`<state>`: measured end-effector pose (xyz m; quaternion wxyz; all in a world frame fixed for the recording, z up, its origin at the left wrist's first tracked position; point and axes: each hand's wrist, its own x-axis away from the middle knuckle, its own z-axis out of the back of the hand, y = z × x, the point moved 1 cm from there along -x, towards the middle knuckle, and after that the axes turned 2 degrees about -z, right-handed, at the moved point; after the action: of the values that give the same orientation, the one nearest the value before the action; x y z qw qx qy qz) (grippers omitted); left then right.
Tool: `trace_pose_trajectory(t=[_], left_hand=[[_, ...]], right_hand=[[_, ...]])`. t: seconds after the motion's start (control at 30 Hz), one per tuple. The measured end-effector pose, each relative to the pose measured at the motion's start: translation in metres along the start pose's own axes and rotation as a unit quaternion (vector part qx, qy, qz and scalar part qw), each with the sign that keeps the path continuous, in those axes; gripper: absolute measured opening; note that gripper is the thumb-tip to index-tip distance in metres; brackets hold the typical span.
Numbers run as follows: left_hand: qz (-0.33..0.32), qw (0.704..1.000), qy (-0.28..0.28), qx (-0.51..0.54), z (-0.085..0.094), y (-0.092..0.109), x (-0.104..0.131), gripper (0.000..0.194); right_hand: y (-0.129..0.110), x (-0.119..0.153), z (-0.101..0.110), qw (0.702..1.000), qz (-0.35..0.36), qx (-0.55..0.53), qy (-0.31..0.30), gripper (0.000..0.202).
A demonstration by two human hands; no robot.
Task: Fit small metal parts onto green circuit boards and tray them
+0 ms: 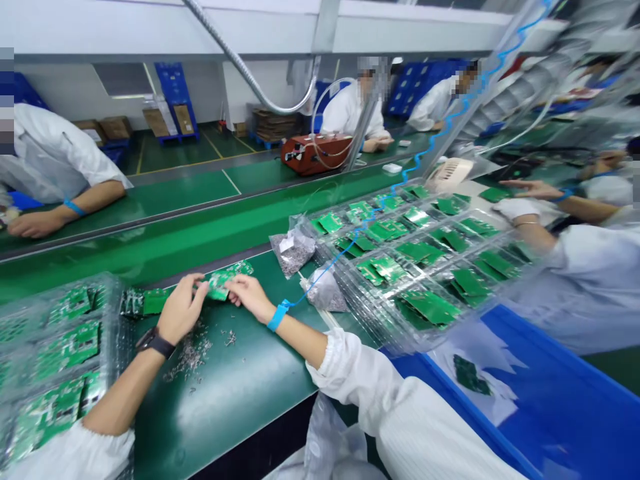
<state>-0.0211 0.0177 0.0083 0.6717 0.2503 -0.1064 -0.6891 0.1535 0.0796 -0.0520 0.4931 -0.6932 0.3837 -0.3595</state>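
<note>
Near the back edge of the green work surface, a green circuit board (219, 285) is held between my two hands. My left hand (181, 308), with a dark watch at the wrist, has its fingers closed at the board's left end. The fingers of my right hand (249, 295) pinch its right side; a blue strap with a coiled cord circles that wrist. Small metal parts (193, 353) lie scattered on the green surface below my hands. Another green board (155, 301) rests just left of my left hand.
Clear trays of green boards stand at left (107, 333) and right (360, 303). Two bags of small parts (295, 250) lie beside the right tray. A blue bin (565, 400) is at lower right. A co-worker's hands (535, 190) reach in at right.
</note>
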Motion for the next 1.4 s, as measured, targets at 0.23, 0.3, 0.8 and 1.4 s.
trace_pose_trajectory(t=[0.23,0.3,0.8,1.4], left_hand=[[-0.011,0.921,-0.061,-0.384,0.012,-0.025,0.012,0.05],[0.018,0.913,-0.079,-0.399,0.01,-0.029,0.015,0.051],[0.072,0.931,-0.11,-0.341,0.014,-0.043,0.01,0.052],[-0.014,0.992,0.045,-0.117,0.016,-0.031,-0.01,0.033]], right_hand=[[0.003,-0.001,0.015,0.972,-0.023,-0.183,0.144,0.044],[0.004,0.001,0.015,0.98,-0.023,-0.162,0.116,0.043],[0.0,0.023,0.009,0.892,0.18,0.41,-0.069,0.015],[-0.007,0.008,0.002,0.852,0.138,0.503,-0.035,0.003]])
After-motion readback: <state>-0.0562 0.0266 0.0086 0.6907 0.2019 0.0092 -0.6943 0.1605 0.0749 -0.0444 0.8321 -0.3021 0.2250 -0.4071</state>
